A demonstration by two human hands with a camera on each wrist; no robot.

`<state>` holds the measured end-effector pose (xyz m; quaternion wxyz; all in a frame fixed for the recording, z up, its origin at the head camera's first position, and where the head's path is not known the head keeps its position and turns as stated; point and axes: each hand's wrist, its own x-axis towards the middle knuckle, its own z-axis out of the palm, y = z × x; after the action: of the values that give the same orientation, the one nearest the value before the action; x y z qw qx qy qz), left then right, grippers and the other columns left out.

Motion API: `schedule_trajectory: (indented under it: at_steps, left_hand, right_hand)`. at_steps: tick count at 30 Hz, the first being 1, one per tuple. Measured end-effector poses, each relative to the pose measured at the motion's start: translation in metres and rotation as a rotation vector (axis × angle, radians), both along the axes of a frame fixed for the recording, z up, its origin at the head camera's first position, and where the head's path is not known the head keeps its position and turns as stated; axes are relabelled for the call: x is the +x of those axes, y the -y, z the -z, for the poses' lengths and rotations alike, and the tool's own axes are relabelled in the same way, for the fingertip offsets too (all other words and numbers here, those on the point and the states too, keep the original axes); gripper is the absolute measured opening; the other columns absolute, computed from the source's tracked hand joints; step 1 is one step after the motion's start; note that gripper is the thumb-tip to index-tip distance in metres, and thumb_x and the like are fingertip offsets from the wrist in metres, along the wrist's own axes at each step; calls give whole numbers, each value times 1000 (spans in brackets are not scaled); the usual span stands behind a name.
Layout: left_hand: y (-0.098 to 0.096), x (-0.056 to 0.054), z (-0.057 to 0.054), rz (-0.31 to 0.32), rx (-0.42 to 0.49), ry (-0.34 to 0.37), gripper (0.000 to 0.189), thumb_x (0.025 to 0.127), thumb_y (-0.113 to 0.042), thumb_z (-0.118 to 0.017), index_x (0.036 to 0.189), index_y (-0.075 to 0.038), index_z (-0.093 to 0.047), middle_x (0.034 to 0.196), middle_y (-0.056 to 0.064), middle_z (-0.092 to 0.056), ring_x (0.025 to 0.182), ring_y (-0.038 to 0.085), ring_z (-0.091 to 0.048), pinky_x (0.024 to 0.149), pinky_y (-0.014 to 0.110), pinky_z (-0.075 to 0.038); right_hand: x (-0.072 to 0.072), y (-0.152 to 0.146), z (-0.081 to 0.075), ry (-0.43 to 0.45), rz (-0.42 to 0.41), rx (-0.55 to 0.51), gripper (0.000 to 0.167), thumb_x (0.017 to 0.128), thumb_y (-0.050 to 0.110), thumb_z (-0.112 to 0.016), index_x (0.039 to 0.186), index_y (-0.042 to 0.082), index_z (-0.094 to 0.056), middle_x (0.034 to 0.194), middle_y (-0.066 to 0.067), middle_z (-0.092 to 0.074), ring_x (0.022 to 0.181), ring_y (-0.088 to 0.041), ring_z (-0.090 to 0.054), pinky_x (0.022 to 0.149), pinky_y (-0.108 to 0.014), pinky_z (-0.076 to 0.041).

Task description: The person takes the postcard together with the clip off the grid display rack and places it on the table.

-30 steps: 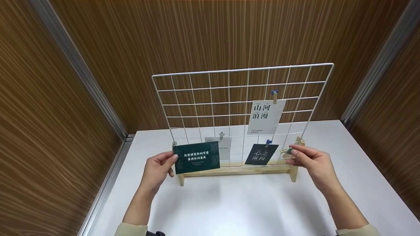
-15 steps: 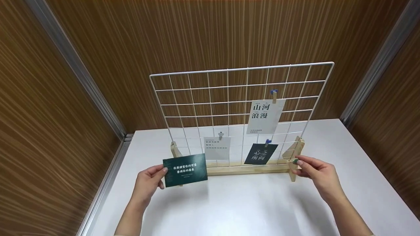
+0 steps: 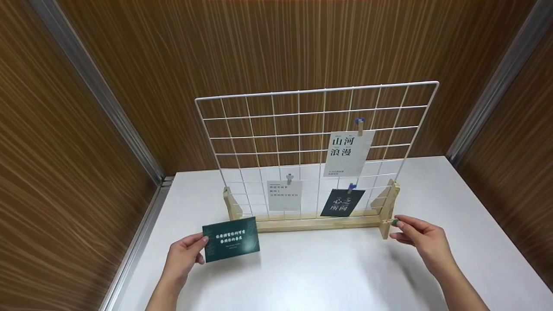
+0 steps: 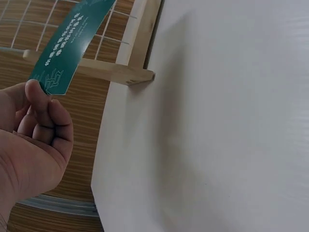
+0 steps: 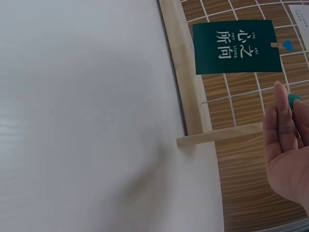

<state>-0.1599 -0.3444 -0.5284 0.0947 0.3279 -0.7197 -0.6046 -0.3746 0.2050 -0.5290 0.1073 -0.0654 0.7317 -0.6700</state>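
Left grip (image 3: 182, 255) pinches green card (image 3: 231, 242), right grip (image 3: 425, 242) clip (image 3: 394, 222); rack (image 3: 311, 225) holds three cards (image 3: 348, 160).

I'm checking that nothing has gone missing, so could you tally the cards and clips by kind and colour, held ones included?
White cards: 2
Green cards: 2
Blue-topped clips: 2
Grey-topped clip: 1
Green-topped clip: 1
Total: 8

White-lettered dark green card (image 3: 231, 240), green-topped clip (image 3: 394, 222), white wire grid (image 3: 325, 90), brown streaked wall (image 3: 276, 43), white tabletop (image 3: 298, 268)
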Motion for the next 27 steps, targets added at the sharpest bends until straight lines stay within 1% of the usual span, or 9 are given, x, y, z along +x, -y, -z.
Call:
schedule_trajectory:
  at_steps: [5, 8, 12, 17, 22, 27]
  left_hand:
    - [6, 7, 12, -21, 3, 15, 30, 105, -13, -69, 128, 4, -71, 106, 11, -77, 62, 17, -58, 58, 26, -52]
    - [10, 9, 18, -22, 5, 13, 30, 104, -14, -70, 128, 5, -71, 103, 10, -77, 61, 16, -58, 57, 26, -51]
    - [13, 11, 24, -28, 12, 23, 31, 104, -15, -70, 127, 5, -71, 99, 8, -77, 60, 15, -57, 56, 26, -51]
    - [15, 12, 31, -40, 35, 42, 29, 103, -14, -71, 126, 5, -72, 98, 6, -75, 61, 15, -56, 55, 26, -51]
    - [18, 14, 40, -42, 48, 57, 29, 103, -14, -71, 125, 5, -72, 101, 7, -74, 61, 16, -57, 57, 27, -52]
    - [24, 18, 49, -48, 45, 96, 31, 103, -15, -70, 128, 6, -71, 107, 9, -74, 63, 16, -57, 58, 28, -52]
  right_hand:
    - [-2, -3, 9, 8, 11, 8, 45, 106, 18, -68, 138, -13, -61, 107, 8, -79, 88, -17, -79, 83, -29, -62]
    - [-3, -6, 15, 18, 17, 11, 41, 106, 18, -68, 136, -10, -65, 107, 7, -79, 88, -17, -79, 83, -30, -62]
    - [-5, -10, 25, 43, 26, 23, 37, 107, 18, -68, 135, -6, -68, 107, 6, -79, 89, -15, -79, 83, -29, -62]
    - [-7, -15, 36, 84, 50, 17, 37, 107, 18, -68, 136, -6, -67, 104, 8, -79, 89, -14, -78, 83, -28, -62]
    - [-7, -22, 44, 122, 65, 13, 38, 106, 19, -69, 136, -5, -68, 103, 8, -79, 89, -13, -79, 83, -29, -62]
    - [-8, -28, 52, 149, 78, 14, 35, 105, 19, -70, 134, -1, -71, 103, 9, -80, 89, -13, -78, 83, -29, -62]
